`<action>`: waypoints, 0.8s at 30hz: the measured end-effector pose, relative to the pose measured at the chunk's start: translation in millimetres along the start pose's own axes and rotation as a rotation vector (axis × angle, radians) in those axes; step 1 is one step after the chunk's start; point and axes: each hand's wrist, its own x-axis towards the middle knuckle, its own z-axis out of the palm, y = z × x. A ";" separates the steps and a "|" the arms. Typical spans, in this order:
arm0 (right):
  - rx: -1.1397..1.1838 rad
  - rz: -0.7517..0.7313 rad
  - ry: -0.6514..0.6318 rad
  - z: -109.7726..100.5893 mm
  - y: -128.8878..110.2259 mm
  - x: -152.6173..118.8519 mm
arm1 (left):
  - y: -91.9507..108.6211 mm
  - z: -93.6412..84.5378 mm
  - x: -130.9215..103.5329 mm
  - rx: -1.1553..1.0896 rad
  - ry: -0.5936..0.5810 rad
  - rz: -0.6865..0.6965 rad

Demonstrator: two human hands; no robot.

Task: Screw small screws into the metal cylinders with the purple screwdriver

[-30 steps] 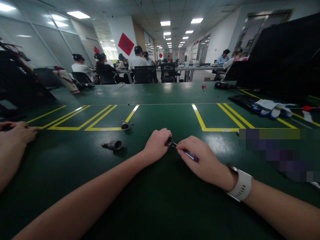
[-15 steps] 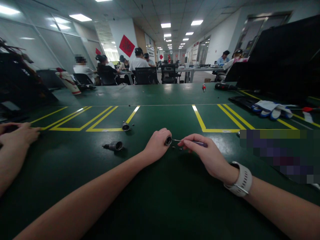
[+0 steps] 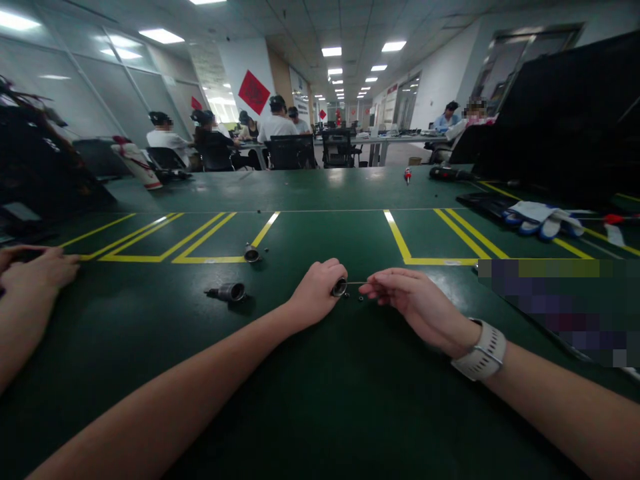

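My left hand (image 3: 317, 291) is wrapped round a dark metal cylinder (image 3: 339, 287), whose round open end faces right. A thin metal shaft (image 3: 356, 283) runs from that opening to the fingertips of my right hand (image 3: 400, 293), which pinches a slim screwdriver; its handle is hidden behind the fingers. Two small nut-like parts (image 3: 361, 299) lie on the green table just below the shaft. Left of my left hand, a metal cylinder with a narrow dark end (image 3: 227, 292) lies on its side. Behind it sits a short metal cup-shaped part (image 3: 251, 253).
Another person's hands (image 3: 40, 273) are at the left edge of the green table (image 3: 320, 230). White-and-blue gloves (image 3: 544, 218), a power tool (image 3: 450, 174) and a red-handled screwdriver (image 3: 408, 175) lie toward the back right. A white bottle-like object (image 3: 137, 162) stands back left.
My right hand has rolled round the screwdriver, so its purple handle no longer shows. The cylinder in my left hand has shifted slightly right and down.
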 end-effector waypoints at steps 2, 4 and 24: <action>0.029 0.017 0.001 0.0 1.6 0.3 | -0.4 -0.2 0.7 -0.029 -0.002 -0.012; -0.056 -0.047 0.008 2.1 1.1 -2.2 | -0.5 -0.2 1.2 -0.032 -0.001 -0.028; 0.085 0.058 -0.003 2.7 -1.8 2.3 | 0.1 1.6 0.3 0.034 -0.006 0.050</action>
